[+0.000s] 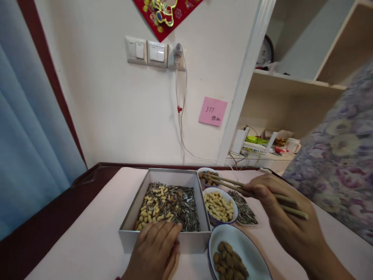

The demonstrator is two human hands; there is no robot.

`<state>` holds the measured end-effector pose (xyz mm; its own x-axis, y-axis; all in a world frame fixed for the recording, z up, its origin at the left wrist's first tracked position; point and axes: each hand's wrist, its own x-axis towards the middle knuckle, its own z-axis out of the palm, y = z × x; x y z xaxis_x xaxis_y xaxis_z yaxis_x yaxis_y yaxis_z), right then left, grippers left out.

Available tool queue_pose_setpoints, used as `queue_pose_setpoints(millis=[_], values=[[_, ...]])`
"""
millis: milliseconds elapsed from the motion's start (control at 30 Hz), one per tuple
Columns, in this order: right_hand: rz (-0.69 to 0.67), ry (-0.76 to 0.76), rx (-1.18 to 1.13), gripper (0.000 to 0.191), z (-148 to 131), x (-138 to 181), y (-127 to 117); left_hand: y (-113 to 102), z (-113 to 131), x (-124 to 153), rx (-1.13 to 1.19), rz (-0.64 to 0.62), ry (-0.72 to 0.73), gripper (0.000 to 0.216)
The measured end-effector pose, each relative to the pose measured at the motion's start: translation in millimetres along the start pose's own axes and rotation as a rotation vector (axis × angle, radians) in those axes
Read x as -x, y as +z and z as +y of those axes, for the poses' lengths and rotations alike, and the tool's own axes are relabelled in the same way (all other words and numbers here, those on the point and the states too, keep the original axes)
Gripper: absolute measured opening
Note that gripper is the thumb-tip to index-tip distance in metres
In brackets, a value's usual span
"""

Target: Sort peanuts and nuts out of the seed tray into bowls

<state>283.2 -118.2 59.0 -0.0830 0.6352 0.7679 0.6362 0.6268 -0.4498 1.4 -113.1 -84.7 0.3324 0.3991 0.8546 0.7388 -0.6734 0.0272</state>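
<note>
My right hand grips a pair of wooden chopsticks. Their tips are over a small bowl of round brown nuts at the back; whether they pinch a nut I cannot tell. My left hand is closed over the front wall of a grey box, its fingers bent at the rim. Inside the box lie striped sunflower seeds mixed with peanuts and a few brown nuts. Right of the box, a bowl holds peanuts. Nearer me, a larger white bowl contains brown oval nuts.
Sunflower seeds fill a dish right of the peanut bowl. A pink cloth covers the table. A white cable hangs from a wall socket behind. A person in floral clothing is at the right, beside shelves.
</note>
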Motion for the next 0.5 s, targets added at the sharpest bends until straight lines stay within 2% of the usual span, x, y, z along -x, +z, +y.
queue_pose_setpoints(millis=[133,267,367,500], values=[[-0.164,0.045,-0.078,0.029,5,-15,43,1,-1,5,0.001,-0.006,0.003,0.026],[-0.264,0.046,-0.063,0.036,21,-23,82,1,0,6,-0.014,-0.018,0.011,0.027],[-0.315,0.054,-0.042,0.040,36,-26,101,0,0,4,-0.015,-0.019,0.019,0.027],[-0.356,0.081,-0.020,0.041,52,-29,116,0,0,2,-0.018,0.004,0.037,0.027]])
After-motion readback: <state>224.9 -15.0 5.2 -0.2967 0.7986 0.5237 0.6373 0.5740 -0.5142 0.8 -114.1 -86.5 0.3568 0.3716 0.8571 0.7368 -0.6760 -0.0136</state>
